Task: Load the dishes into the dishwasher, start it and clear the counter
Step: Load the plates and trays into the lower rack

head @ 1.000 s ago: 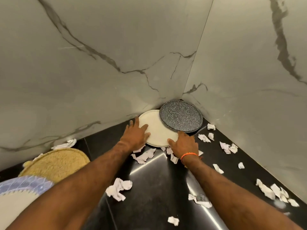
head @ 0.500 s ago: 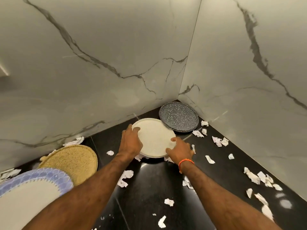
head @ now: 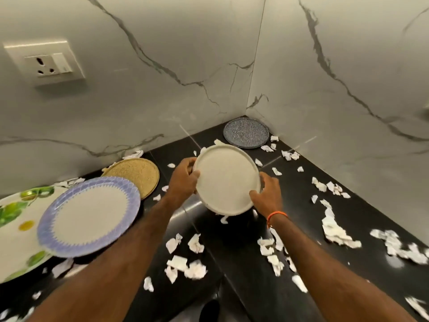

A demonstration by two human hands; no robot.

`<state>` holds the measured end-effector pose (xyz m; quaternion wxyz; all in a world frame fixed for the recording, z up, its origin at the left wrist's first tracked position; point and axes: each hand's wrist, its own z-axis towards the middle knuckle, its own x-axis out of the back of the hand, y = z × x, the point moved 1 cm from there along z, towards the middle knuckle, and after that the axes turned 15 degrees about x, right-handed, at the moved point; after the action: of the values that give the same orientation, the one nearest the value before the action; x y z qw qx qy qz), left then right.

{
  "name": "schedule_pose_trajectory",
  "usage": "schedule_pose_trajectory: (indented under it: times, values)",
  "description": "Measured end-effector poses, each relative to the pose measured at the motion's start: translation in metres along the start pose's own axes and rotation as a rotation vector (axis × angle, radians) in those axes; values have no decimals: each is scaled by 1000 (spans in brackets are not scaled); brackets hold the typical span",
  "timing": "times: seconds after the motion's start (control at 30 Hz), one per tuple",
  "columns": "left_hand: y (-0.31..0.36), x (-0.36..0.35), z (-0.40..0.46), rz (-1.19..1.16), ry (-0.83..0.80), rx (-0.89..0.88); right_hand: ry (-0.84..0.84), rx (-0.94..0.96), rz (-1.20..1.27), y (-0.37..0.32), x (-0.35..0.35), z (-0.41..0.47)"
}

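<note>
Lifted since earlier: cream plate [head: 226, 180], off the surface [head: 232, 263]; my left hand [head: 184, 177] and right hand [head: 267, 194] grip opposite rims. Loading step; next, seemingly, carry to the unseen dishwasher.

A plain cream round plate [head: 226, 180] contrasts with a speckled dark grey round plate [head: 246, 133] and a woven straw-yellow round mat [head: 137, 173]. The glossy black stone tabletop [head: 243, 263] is strewn with white paper scraps [head: 334, 231]. A white plate with a lavender patterned rim [head: 89, 216] overlaps a white platter printed with green leaves [head: 14, 219].

A round cream plate [head: 226, 180] with a low raised rim is gripped at its opposite edges by the left hand [head: 184, 180] and right hand [head: 267, 194], held tilted above the black counter [head: 232, 263]. A speckled grey plate [head: 246, 133] lies flat in the corner.
</note>
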<state>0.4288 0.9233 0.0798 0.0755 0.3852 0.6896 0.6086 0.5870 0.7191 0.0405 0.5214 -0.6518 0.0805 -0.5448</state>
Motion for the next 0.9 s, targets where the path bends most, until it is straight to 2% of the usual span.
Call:
schedule_pose_trajectory:
  times: [0.17,0.27,0.37,0.5,0.6,0.8,0.9]
  values:
    - [7,-21,-70,-26,-131,-172,66,-55,112,2,42,-55]
    - [11,-35,-91,-49,-179,-214,173,-147,216,9,70,-84]
    - [13,-50,-106,-172,-240,-121,316,-260,391,15,93,-116]
    - [7,-76,-128,-187,-474,-4,508,-311,502,13,109,-166]
    - [-1,-87,-144,-176,-612,-12,621,-356,504,11,112,-213]
    - [-7,-106,-181,-98,-893,-152,764,-393,323,5,113,-316]
    - [-9,-122,-217,-113,-1026,-158,903,-456,284,7,112,-370]
